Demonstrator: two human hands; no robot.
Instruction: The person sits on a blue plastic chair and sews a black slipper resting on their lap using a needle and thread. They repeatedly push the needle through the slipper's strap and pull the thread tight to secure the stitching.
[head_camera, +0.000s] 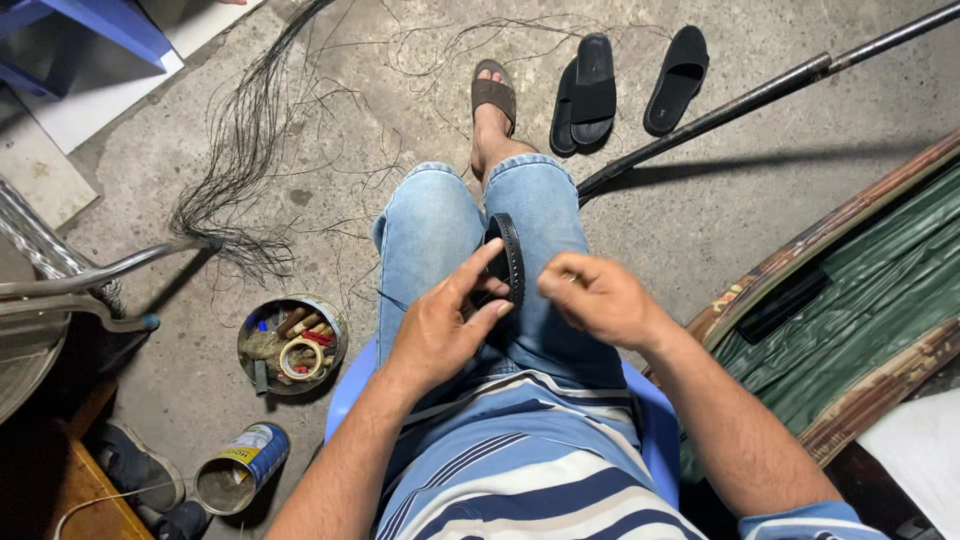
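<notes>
Posture: I see the person seated on a blue plastic chair (655, 410), knees out over a concrete floor (700, 210), jeans and a striped shirt below the camera.
Left hand: left hand (440, 325) grasps the black strap (510, 258) from its near side, thumb and forefinger pressed along the edge, the other fingers curled behind it.
Right hand: right hand (595, 297) hovers just beside the strap, fingers pinched together near its rim. Whether something thin is pinched there, I cannot tell.
Strap: narrow, black, curved into a loop, a row of small holes or stitches along one edge. It stands upright over the right thigh, held clear of the lap.
Progress: my reading is that work on the strap edge is under way. Part of the edge shows a stitch row; how much is done or left I cannot judge from this angle.
Floor, left of the chair: round tin (292, 343) with tape roll and small tools sits close by. A tipped can (240, 468) lies near the lower left corner of the floor.
Floor, far side: loose bundle of dark fibres (245, 150) spreads out ahead of the left knee. Pair of black slides (625, 80) rests near the far edge, beside the foot in a brown sandal (493, 95).
Right side: dark pole (760, 95) runs diagonally across the floor. Green framed panel (860, 300) leans at the right edge.
</notes>
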